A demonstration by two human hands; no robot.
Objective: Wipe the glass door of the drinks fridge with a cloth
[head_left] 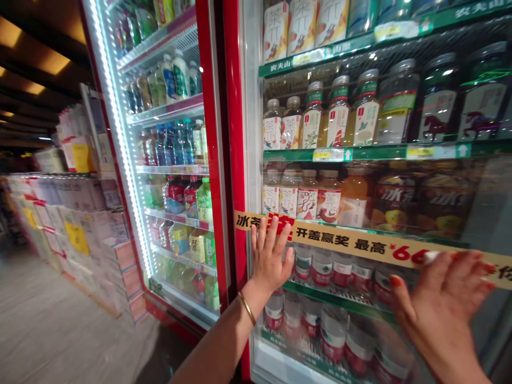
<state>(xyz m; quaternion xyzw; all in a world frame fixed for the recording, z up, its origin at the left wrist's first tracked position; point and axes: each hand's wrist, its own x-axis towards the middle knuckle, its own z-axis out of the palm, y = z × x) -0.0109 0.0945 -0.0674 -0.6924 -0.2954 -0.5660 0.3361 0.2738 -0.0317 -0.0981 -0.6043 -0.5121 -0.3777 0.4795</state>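
Observation:
A long yellow promotional strip [352, 242] with red and black Chinese print runs across the glass door of a drinks fridge [252, 133]. My left hand [269, 256] lies flat on the strip near its left end, fingers spread, a gold bangle [247, 308] on the wrist. My right hand [438, 309] rests further along, fingertips on the strip's lower edge. A small white scrap [430, 257] shows at one fingertip; what it is, I cannot tell. Behind the glass stand rows of bottled tea [312, 120] and water bottles with red labels [332, 338].
A red door frame [234, 133] divides this door from a second lit fridge door [172, 165] full of bottled drinks on the left. Stacked cartons with yellow tags [76, 234] line an aisle with a grey floor [52, 330].

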